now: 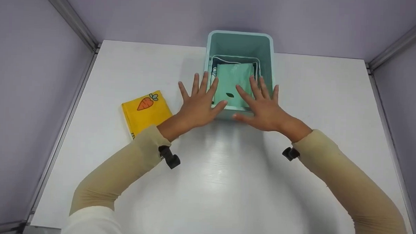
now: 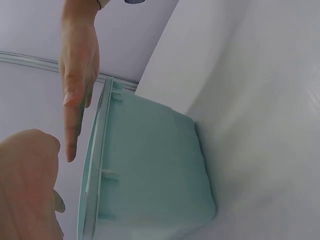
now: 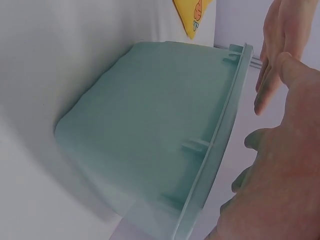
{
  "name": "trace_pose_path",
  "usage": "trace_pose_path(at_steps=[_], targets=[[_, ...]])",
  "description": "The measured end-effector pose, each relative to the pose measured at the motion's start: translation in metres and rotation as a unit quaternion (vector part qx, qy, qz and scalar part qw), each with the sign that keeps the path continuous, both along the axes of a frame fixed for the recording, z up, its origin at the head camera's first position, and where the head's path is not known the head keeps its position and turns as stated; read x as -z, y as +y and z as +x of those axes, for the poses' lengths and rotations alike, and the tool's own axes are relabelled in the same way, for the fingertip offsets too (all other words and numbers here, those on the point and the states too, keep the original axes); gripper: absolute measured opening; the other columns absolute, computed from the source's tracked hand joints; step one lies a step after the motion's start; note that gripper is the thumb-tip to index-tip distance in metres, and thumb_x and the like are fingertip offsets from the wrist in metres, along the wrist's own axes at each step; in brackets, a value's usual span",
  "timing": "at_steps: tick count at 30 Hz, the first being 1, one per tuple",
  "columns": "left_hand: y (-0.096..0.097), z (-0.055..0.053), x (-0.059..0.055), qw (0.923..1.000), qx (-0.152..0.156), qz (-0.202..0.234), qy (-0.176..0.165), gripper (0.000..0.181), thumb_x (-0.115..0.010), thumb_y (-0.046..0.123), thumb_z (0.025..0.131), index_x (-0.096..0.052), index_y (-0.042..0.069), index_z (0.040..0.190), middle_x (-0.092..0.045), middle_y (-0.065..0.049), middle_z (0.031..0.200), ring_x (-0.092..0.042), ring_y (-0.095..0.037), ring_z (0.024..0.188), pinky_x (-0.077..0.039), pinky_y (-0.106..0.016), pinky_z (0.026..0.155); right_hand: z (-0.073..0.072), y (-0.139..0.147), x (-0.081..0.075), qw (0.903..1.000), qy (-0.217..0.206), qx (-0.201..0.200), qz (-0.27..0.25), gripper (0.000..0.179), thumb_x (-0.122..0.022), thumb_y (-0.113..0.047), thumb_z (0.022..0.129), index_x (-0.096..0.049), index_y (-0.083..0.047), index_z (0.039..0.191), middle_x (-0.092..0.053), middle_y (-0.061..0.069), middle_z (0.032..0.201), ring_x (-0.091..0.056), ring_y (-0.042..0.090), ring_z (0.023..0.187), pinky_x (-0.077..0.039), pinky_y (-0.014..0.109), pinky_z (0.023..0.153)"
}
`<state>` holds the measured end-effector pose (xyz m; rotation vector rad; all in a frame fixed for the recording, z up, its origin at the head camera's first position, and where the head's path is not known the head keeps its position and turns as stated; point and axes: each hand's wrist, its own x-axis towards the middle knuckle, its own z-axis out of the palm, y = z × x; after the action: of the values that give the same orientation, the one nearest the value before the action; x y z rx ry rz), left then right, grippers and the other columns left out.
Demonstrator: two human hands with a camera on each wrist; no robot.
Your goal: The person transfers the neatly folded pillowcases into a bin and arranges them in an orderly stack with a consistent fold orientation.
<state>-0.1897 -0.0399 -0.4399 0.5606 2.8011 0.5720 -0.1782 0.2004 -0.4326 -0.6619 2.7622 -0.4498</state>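
Note:
My left hand is spread flat with straight fingers above the front left rim of a pale green plastic bin. Over the front right rim my right hand is spread the same way. Neither hand holds anything, and both wrist views show them just above the rim. Inside the bin lies a folded mint-green fabric piece with a dark leaf print. White cord-like edging and dark material show around it, partly hidden. Left of the bin lies a folded yellow fabric piece with a carrot print, partly behind my left forearm.
The bin stands at the back edge of a white table, near a pale purple wall. More wall panels with metal frame strips rise at the left and right. A small black wrist device sits at my left cuff, another at my right.

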Motion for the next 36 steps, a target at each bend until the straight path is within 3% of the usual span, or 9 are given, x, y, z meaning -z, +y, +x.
trace_pose_path(at_steps=[19,36], targets=[[-0.034,0.012,0.012,0.999,-0.034,0.026,-0.016,0.083,-0.036,0.063,0.102,-0.007,0.017,0.165,0.012,-0.012,0.17,0.02,-0.034,0.154,0.025,-0.071,0.107,0.009,-0.023,-0.006,0.9993,0.009,-0.036,-0.011,0.089,-0.053,-0.064,0.097,-0.011,-0.025,0.165,0.018,0.013,0.168,0.025,0.037,0.152,0.018,0.073,0.11],[-0.07,0.033,0.03,0.996,-0.072,0.028,-0.045,0.083,-0.036,0.063,0.103,-0.006,0.017,0.165,0.014,-0.012,0.17,0.019,-0.035,0.154,0.022,-0.07,0.109,0.021,-0.045,-0.003,0.997,0.026,-0.067,-0.031,0.09,-0.054,-0.065,0.097,-0.012,-0.025,0.165,0.015,0.012,0.17,0.021,0.035,0.153,0.016,0.073,0.111]])
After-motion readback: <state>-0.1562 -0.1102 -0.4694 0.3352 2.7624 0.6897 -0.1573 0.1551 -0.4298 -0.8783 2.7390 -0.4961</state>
